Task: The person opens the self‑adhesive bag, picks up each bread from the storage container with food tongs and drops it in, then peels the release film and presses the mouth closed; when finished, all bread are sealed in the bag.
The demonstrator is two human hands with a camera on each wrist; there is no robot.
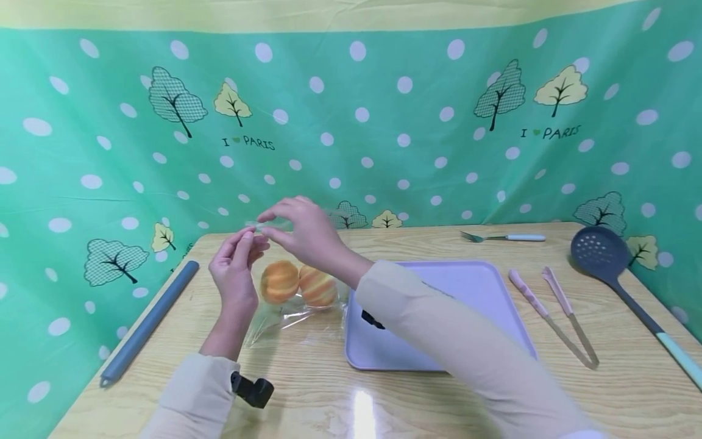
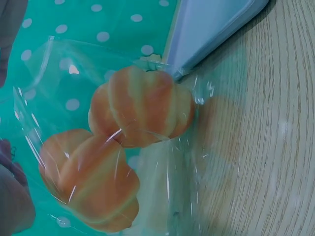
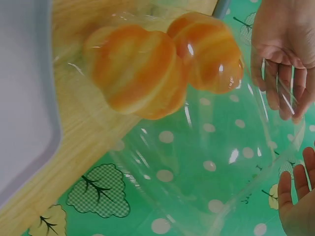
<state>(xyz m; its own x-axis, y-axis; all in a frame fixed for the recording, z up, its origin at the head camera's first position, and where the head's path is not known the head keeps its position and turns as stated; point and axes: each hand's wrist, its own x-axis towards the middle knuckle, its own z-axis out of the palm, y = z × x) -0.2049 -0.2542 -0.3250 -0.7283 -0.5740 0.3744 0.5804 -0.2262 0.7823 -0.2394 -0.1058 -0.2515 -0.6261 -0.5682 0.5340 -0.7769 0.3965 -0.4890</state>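
From where I'm standing, both hands are up at the top edge of a clear bag (image 1: 296, 316), L of centre over the wooden surface (image 1: 307, 390). L hand (image 1: 234, 268) pinches 1 corner of that edge btwn thumb & forefinger, other fingers loosely curled. R hand (image 1: 307, 231) comes in from the far side, thumb & forefinger curled round the same edge, tips just beside the L thumb. Inside the bag: 2 orange-and-yellow bread rolls, 1 on the L (image 1: 280, 281), 1 on the R (image 1: 318, 286), touching side by side. Can't tell if the bag's bottom touches the surface.

R of the bag, w/ the R forearm across it, is a lilac tray (image 1: 482, 299). Beyond its far R corner, a fork (image 1: 507, 238) w/ a pale blue handle. Near the tray's R side, pink-handled tongs (image 1: 559, 330), arms spread. Far R, a dark skimmer (image 1: 600, 256), pale green handle end. Along the L edge, a grey-blue rod (image 1: 150, 323), set at an angle. Behind everything hangs a green cloth (image 1: 362, 73), white dots & trees, "I PARIS" printed 2x up high.
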